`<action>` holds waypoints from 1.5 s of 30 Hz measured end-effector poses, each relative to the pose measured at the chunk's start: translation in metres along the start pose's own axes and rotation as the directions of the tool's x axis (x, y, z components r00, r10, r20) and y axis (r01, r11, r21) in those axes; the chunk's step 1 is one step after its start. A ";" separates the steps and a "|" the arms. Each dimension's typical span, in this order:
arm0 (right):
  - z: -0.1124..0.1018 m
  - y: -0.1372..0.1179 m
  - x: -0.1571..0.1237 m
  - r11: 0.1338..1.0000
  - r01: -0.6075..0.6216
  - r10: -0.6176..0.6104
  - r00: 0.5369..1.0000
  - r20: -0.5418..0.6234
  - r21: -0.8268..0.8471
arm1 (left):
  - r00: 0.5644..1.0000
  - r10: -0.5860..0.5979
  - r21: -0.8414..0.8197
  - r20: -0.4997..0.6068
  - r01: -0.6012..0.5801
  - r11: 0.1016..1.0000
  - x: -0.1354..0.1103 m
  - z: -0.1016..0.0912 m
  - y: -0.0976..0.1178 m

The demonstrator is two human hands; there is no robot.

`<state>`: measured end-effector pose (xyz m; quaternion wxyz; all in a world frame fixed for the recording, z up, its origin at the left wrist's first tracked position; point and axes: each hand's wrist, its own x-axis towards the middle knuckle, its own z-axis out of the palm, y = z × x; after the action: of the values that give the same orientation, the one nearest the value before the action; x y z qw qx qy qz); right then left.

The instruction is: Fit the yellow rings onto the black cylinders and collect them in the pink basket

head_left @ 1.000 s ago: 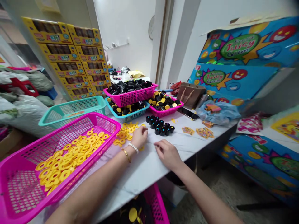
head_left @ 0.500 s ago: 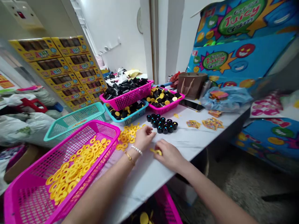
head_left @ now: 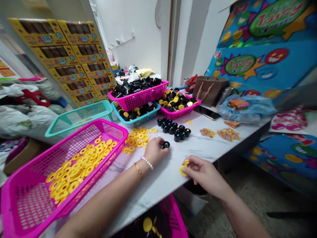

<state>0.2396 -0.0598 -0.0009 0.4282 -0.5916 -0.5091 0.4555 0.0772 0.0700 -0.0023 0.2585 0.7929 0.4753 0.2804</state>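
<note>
Head view: left hand (head_left: 154, 151) fingers pinch a black cap (head_left: 165, 144) on the desk (head_left: 158, 178); right hand (head_left: 201, 172) fingers grasp a yellow ring (head_left: 183, 168).

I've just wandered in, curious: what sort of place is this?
Probably a small hand-assembly workshop: baskets heaped with yellow rings and black cylinders, stacked yellow product boxes, and large Juicy Gum cartons.

pink basket (head_left: 22, 211) cut L edge | yellow boxes (head_left: 74, 49) txt blurred | blk cap (head_left: 165, 144) part hid
</note>
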 end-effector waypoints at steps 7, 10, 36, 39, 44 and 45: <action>0.032 -0.017 0.032 0.980 -0.073 0.065 0.997 0.053 0.184 | 0.991 0.061 -0.049 0.115 -0.056 0.997 -0.070 -0.026 -0.004; 0.043 -0.016 0.043 0.982 -0.064 0.058 0.997 0.043 0.176 | 0.989 0.065 -0.050 0.135 -0.059 0.997 -0.068 -0.024 -0.007; 0.049 -0.014 0.045 0.975 -0.093 0.087 0.995 0.039 0.204 | 0.979 0.041 0.004 0.202 -0.043 0.999 -0.070 -0.020 -0.009; 0.048 -0.014 0.044 0.978 -0.080 0.073 0.997 0.040 0.192 | 0.980 0.037 -0.033 0.196 -0.031 0.999 -0.068 -0.023 -0.007; 0.050 -0.014 0.043 0.979 -0.082 0.077 0.996 0.034 0.186 | 0.920 -0.065 -0.324 0.386 0.202 0.924 -0.063 -0.034 -0.004; 0.050 -0.014 0.043 0.979 -0.080 0.076 0.997 0.031 0.188 | 0.895 -0.089 -0.381 0.436 0.273 0.883 -0.061 -0.035 -0.004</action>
<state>0.1904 -0.0133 -0.0027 0.4584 -0.5623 -0.4450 0.5250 0.0268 0.0220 0.0079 0.5464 0.7070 0.4105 0.1818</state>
